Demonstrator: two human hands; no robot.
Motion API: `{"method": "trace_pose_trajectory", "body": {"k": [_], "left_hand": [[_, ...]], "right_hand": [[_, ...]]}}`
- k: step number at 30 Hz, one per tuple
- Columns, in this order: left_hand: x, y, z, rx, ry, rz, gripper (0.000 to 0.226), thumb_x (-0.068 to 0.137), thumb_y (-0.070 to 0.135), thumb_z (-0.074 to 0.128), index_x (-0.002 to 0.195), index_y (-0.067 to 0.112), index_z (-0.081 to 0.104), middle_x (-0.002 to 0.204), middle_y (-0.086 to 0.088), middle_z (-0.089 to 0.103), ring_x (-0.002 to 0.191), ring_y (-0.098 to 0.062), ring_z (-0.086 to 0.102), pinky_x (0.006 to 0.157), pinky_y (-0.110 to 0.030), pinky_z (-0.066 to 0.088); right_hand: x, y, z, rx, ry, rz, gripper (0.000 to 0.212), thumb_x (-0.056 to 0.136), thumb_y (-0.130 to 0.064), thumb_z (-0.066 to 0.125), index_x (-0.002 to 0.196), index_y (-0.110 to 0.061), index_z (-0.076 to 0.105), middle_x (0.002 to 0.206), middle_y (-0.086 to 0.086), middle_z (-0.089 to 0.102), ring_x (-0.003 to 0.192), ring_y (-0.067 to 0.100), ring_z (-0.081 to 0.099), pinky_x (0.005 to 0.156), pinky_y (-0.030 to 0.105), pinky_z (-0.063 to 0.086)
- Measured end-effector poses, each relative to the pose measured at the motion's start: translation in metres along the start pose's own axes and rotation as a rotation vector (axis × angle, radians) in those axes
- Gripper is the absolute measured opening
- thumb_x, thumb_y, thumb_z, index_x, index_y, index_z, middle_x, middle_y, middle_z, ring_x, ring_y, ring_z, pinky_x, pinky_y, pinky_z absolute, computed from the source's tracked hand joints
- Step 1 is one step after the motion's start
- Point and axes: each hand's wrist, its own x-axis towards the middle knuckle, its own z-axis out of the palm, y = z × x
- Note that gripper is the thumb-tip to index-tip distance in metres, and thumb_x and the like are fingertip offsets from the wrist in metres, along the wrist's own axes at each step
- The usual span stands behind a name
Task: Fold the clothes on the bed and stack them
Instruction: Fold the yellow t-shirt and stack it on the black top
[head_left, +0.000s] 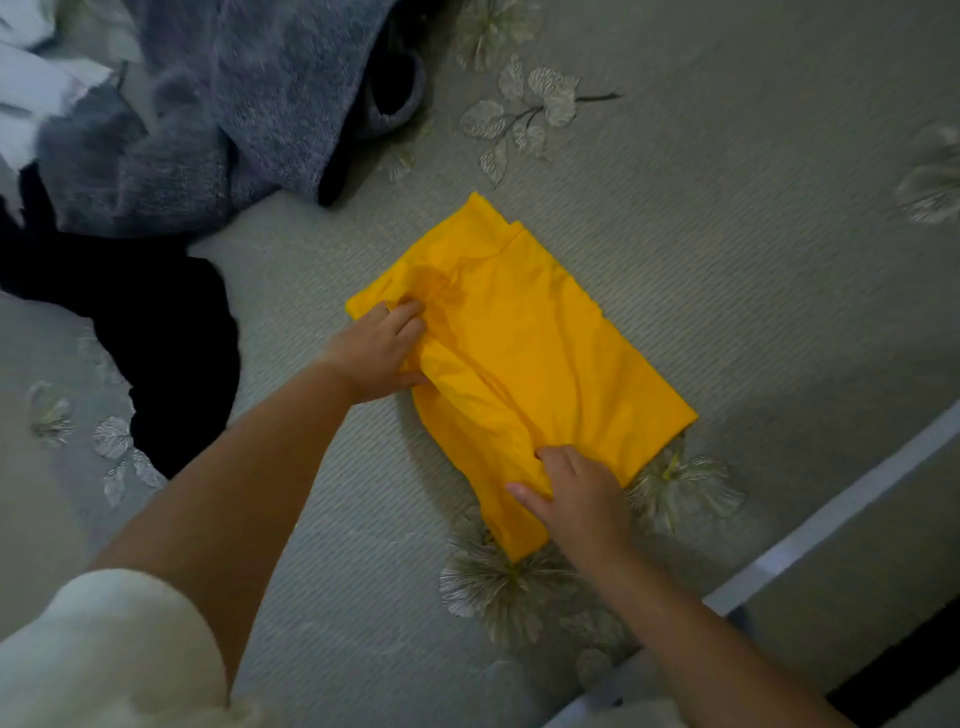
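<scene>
Yellow garment (524, 353) partly folded, lying flat mid-bed (727, 260), near edge bunched. Left hand (376, 356) gripping far-left edge, fingers curled into cloth. Right hand (576, 499) pinching near edge, fingers clamped on a fold, forefinger stretched out along it. Grey sweater (234, 114) and black garment (171, 332) heaped well apart at left, unfolded. Risks: uneven pull from the two hands likely to skew fold; wrinkles between hands could get pressed in; loose layers may slip apart if lifted; edge lies near bedside, could slide off.
</scene>
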Motion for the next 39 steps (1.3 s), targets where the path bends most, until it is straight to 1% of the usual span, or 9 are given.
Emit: {"method": "trace_pose_trajectory", "body": {"k": [6, 11, 13, 17, 21, 23, 27, 31, 39], "left_hand": [[-0.001, -0.032, 0.019, 0.051, 0.219, 0.132, 0.072, 0.079, 0.034, 0.069, 0.133, -0.004, 0.040, 0.143, -0.027, 0.030, 0.128, -0.046, 0.033, 0.109, -0.054, 0.013], [-0.010, -0.053, 0.045, 0.039, -0.168, -0.201, 0.089, 0.081, 0.063, 0.048, 0.140, 0.044, -0.015, 0.151, 0.001, -0.025, 0.140, -0.038, -0.004, 0.106, -0.060, 0.015], [-0.025, -0.050, 0.056, -0.052, -0.026, -0.217, 0.096, 0.074, 0.062, 0.058, 0.143, 0.040, -0.005, 0.154, -0.004, -0.016, 0.139, -0.043, -0.003, 0.104, -0.064, 0.017], [-0.039, -0.031, 0.066, 0.092, 0.308, 0.235, 0.097, 0.046, 0.046, 0.085, 0.127, 0.005, 0.050, 0.130, -0.029, 0.048, 0.115, -0.053, 0.045, 0.085, -0.071, 0.033], [-0.025, -0.012, 0.063, 0.117, 0.323, 0.400, 0.089, 0.049, 0.048, 0.084, 0.119, -0.001, 0.058, 0.123, -0.023, 0.056, 0.110, -0.045, 0.054, 0.081, -0.065, 0.041], [-0.016, -0.007, 0.061, 0.142, 0.320, 0.465, 0.084, 0.053, 0.046, 0.083, 0.118, -0.001, 0.058, 0.122, -0.021, 0.057, 0.109, -0.043, 0.055, 0.079, -0.063, 0.043], [-0.003, -0.006, 0.063, 0.132, 0.362, 0.534, 0.074, 0.059, 0.038, 0.081, 0.118, 0.000, 0.058, 0.121, -0.021, 0.058, 0.107, -0.043, 0.057, 0.078, -0.064, 0.043], [0.007, -0.012, 0.061, 0.144, 0.284, 0.593, 0.082, 0.047, 0.038, 0.088, 0.114, 0.000, 0.061, 0.118, -0.020, 0.060, 0.104, -0.044, 0.058, 0.077, -0.064, 0.043], [0.028, -0.033, 0.055, 0.171, 0.252, 0.699, 0.051, 0.088, 0.044, 0.046, 0.112, 0.004, 0.063, 0.116, -0.021, 0.061, 0.102, -0.045, 0.058, 0.073, -0.060, 0.048]], "right_hand": [[-0.017, -0.033, 0.019, -0.241, 0.012, 0.043, 0.052, 0.044, -0.044, 0.087, 0.079, -0.010, 0.071, 0.061, 0.005, 0.058, 0.053, 0.022, 0.059, 0.056, 0.032, 0.038], [-0.034, -0.055, 0.027, -0.454, -0.212, 0.176, 0.071, 0.036, -0.059, 0.083, 0.087, -0.010, 0.073, 0.078, 0.004, 0.067, 0.064, 0.021, 0.063, 0.056, 0.029, 0.049], [-0.040, -0.056, 0.027, -0.503, -0.217, 0.188, 0.080, 0.035, -0.060, 0.083, 0.093, -0.006, 0.073, 0.093, 0.008, 0.070, 0.076, 0.025, 0.067, 0.066, 0.039, 0.054], [-0.038, -0.061, 0.028, -0.504, -0.136, 0.196, 0.091, 0.042, -0.057, 0.082, 0.108, 0.004, 0.064, 0.115, 0.022, 0.062, 0.103, 0.037, 0.061, 0.077, 0.063, 0.044], [-0.032, -0.081, 0.052, -0.500, -0.158, 0.069, 0.105, 0.041, -0.057, 0.083, 0.121, -0.004, 0.042, 0.121, 0.016, 0.059, 0.110, 0.032, 0.058, 0.095, 0.055, 0.039], [-0.035, -0.085, 0.066, -0.488, -0.192, 0.073, 0.106, 0.042, -0.057, 0.083, 0.123, -0.007, 0.036, 0.127, 0.013, 0.054, 0.116, 0.028, 0.054, 0.106, 0.050, 0.017], [-0.041, -0.066, 0.076, -0.529, -0.180, 0.155, 0.102, 0.056, -0.065, 0.070, 0.128, -0.009, 0.027, 0.151, 0.020, -0.004, 0.141, 0.030, -0.002, 0.106, 0.057, 0.020], [-0.028, -0.036, 0.069, -0.456, -0.142, 0.165, 0.107, 0.044, -0.070, 0.073, 0.121, -0.006, 0.038, 0.126, 0.018, 0.055, 0.115, 0.034, 0.054, 0.080, 0.062, 0.045], [-0.013, 0.008, 0.063, -0.330, -0.054, -0.206, 0.054, 0.074, -0.051, 0.058, 0.107, -0.009, 0.067, 0.112, 0.007, 0.066, 0.104, 0.024, 0.063, 0.092, 0.043, 0.045]]}}
